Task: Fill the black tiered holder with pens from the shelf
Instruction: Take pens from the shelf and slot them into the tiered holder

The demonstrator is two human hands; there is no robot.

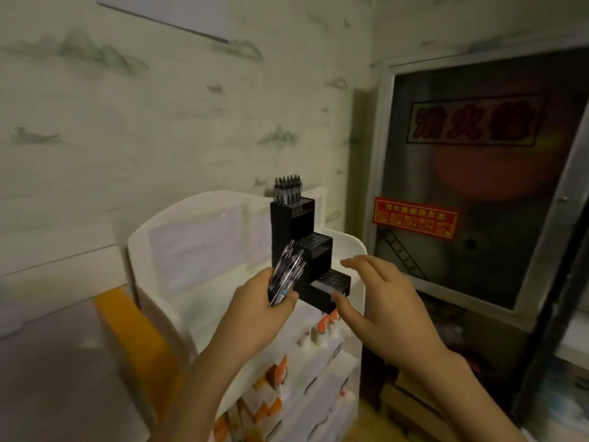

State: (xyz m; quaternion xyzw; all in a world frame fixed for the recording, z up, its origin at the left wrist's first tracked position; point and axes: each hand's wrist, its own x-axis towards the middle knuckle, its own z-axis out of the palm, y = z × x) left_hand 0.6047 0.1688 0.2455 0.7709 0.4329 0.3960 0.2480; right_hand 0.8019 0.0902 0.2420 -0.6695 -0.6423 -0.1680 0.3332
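Note:
The black tiered holder [314,250] stands on top of a white display shelf [350,247], stepping down in three perforated levels toward me. Several black pens [287,188] stand upright in its top tier; the two lower tiers show bare holes. My left hand [259,309] grips a bundle of clear-barrelled pens [287,275] just left of the holder's middle step. My right hand [381,293] hovers with spread, relaxed fingers at the holder's lowest step, its thumb close to the front face, and holds nothing.
The shelf's lower tiers hold rows of white bottles with orange caps [322,333]. An orange-yellow panel [134,339] leans at the shelf's left. A metal-framed fire-hose cabinet [478,173] with red signs fills the wall on the right, with cardboard boxes [411,397] below it.

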